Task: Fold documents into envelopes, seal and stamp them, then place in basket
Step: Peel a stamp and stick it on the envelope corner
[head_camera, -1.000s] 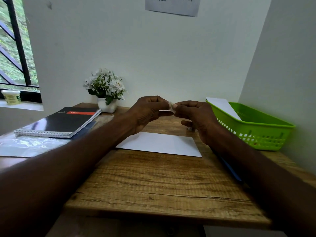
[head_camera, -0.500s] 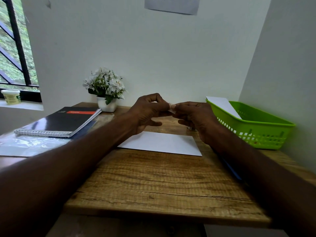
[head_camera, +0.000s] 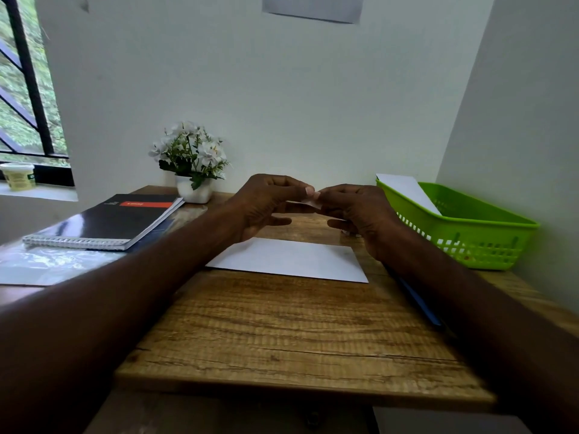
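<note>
A small white stamp [head_camera: 310,202] is pinched between the left hand [head_camera: 266,203] and right hand [head_camera: 357,211], above the white envelope [head_camera: 291,260]. Right of the envelope, another envelope [head_camera: 407,191] is held in the green basket [head_camera: 488,242].

Both forearms are bare from the lower edge of the picture to the wrists, with no sleeve, cuff or glove on either one. The left hand [head_camera: 266,205] and the right hand [head_camera: 360,211] are bare too, and the parts of the wrists and fingers that show carry no watch, bracelet or ring. The fingernails are short and unpainted where they can be made out, one pale nail showing plainly at the tip of a left finger; the arms broaden towards the camera under the wide lens, and nothing of the person above the forearms is in view.
</note>
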The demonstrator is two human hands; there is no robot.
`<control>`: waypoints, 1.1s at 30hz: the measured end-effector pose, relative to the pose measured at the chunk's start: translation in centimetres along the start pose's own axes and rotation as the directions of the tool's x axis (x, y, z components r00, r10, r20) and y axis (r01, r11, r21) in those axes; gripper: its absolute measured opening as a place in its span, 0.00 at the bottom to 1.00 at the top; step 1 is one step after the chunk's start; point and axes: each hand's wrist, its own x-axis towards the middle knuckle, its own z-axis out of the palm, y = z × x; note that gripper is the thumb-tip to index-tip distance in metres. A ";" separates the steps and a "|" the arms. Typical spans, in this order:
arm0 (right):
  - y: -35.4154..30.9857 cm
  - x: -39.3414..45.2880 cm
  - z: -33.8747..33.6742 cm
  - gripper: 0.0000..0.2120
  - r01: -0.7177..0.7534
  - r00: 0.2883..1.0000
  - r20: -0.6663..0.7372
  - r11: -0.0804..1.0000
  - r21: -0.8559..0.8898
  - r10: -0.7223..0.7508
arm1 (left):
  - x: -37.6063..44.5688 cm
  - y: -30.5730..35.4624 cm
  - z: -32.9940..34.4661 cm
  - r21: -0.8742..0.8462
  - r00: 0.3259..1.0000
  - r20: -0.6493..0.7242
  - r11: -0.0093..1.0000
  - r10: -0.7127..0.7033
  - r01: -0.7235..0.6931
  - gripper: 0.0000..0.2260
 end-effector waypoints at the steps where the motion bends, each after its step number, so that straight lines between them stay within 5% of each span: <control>1: 0.0 0.0 0.1 0.09 -0.006 1.000 -0.001 1.000 -0.013 0.006 | 0.0 0.0 0.0 0.006 1.000 -0.005 1.000 0.004 -0.004 0.07; 33: -0.7 -1.1 0.9 0.12 -0.081 0.995 -0.054 0.995 0.049 0.084 | 0.5 0.3 -0.1 0.032 1.000 -0.026 0.999 -0.007 0.008 0.04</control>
